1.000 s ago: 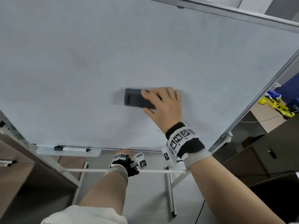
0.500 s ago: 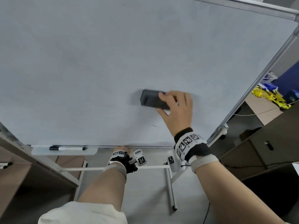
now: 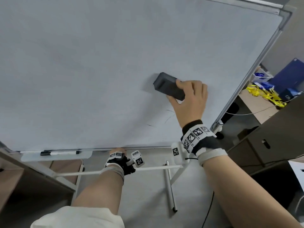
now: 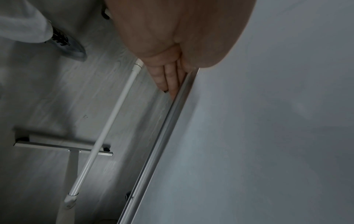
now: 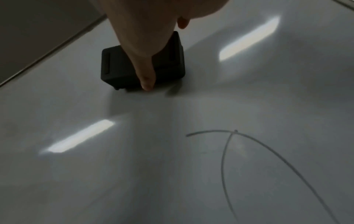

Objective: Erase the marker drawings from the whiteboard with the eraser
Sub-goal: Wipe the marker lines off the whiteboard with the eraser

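The whiteboard (image 3: 82, 63) fills the head view. My right hand (image 3: 189, 99) grips the dark grey eraser (image 3: 167, 86) and holds it flat against the board at the lower right. Thin marker lines (image 3: 168, 118) show just below the eraser; in the right wrist view the eraser (image 5: 124, 66) lies under my thumb, with curved marker lines (image 5: 226, 151) nearer the camera. My left hand (image 3: 117, 151) holds the bottom frame of the board, its fingers (image 4: 168, 81) lying behind the metal edge (image 4: 162, 144) with the thumb side on the board's front.
A black-and-white marker (image 3: 59, 152) lies in the clear tray (image 3: 85, 156) under the board's lower left. The stand's white crossbar (image 3: 153, 168) and foot (image 3: 171, 191) stand below. Desks and cabinets flank the board, with yellow and blue items (image 3: 263, 94) at the right.
My right hand has slid the eraser to the right across the board and tilted it. The view has shifted, showing more of the board's right edge. The left hand stays on the bottom frame.
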The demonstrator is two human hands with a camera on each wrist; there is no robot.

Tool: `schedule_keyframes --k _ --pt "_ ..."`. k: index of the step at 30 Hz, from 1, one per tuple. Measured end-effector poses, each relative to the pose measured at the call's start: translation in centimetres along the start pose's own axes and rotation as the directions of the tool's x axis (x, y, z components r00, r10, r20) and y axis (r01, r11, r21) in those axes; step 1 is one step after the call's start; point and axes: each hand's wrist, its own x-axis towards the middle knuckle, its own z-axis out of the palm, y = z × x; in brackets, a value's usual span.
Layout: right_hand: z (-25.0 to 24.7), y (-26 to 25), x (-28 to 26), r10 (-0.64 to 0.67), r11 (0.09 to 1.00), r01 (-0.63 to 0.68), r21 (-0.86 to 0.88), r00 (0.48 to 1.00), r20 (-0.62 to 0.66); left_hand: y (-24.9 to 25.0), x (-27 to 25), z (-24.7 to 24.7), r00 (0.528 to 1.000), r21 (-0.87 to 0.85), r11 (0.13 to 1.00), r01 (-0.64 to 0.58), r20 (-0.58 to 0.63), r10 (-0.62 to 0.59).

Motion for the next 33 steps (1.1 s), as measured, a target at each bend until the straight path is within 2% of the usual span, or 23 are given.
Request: schedule_keyframes --k 3,5,8,10,12,15,17,20,23,26,28,29,30,31,33 --pt "0.5 0.1 -1.0 -0.015 1.0 0.015 0.013 0.999 0.045 0.1 0.3 0.0 1.0 -0.006 1.0 0.015 0.014 -0.015" --pt "1.2 0.5 -3.7 -0.025 1.0 0.027 -0.009 0.983 0.181 0.1 0.7 -0.1 0.999 -0.034 0.999 0.019 0.03 -0.018" --pt "2.0 0.7 -7.1 -0.041 0.991 0.088 -0.104 0.92 0.39 0.0 0.6 -0.5 0.999 -0.128 0.991 0.036 0.036 -0.032" --pt "1.7 0.2 -6.7 -0.005 0.991 0.056 -0.125 0.928 0.373 0.3 0.2 -0.7 0.996 -0.141 0.987 0.073 0.068 -0.064" --pt "0.9 -0.1 -5.0 0.013 0.995 0.013 -0.102 0.968 0.251 0.5 -0.3 -0.3 0.996 -0.169 0.983 0.07 0.068 -0.059" --pt "-0.3 0.7 -3.3 -0.012 0.998 0.018 -0.063 0.995 0.096 1.0 -0.7 0.2 0.983 -0.303 0.94 0.157 0.135 -0.121" --pt "-0.6 1.5 -4.0 -0.009 0.997 0.019 -0.079 0.993 0.12 1.6 -0.7 0.2 0.964 -0.389 0.889 0.243 0.195 -0.179" --pt "-0.4 2.5 -7.0 0.05 0.994 -0.024 -0.106 0.966 0.252 1.9 0.9 1.7 0.969 -0.558 0.792 0.248 0.141 -0.203" --pt "-0.5 3.1 -8.8 0.119 0.988 -0.082 -0.127 0.941 0.317 4.5 1.1 2.8 0.972 -0.613 0.755 0.232 0.169 -0.161" --pt "-1.2 3.5 -8.7 0.1 0.988 -0.06 -0.139 0.949 0.299 6.8 1.9 3.8 0.986 -0.745 0.647 0.161 0.148 -0.075" --pt "-1.7 4.0 -8.4 0.081 0.989 -0.046 -0.142 0.963 0.257 7.1 2.5 4.2 0.99 -0.62 0.779 0.096 0.139 -0.011" --pt "-1.9 4.3 -8.3 0.086 0.988 -0.055 -0.143 0.971 0.223 6.6 3.0 4.7 0.991 -0.436 0.899 0.044 0.134 0.017" --pt "-2.0 4.6 -8.3 0.1 0.987 -0.073 -0.146 0.977 0.189 6.0 3.6 4.9 0.993 -0.271 0.962 -0.034 0.103 0.064" --pt "-2.0 4.8 -8.4 0.118 0.984 -0.094 -0.152 0.979 0.164 5.7 4.4 5.5 0.987 -0.2 0.976 -0.086 0.116 0.111" --pt "-1.8 5.1 -8.8 0.163 0.973 -0.131 -0.191 0.973 0.164 5.3 4.8 6.2 0.994 -0.425 0.905 0.003 0.097 0.043"
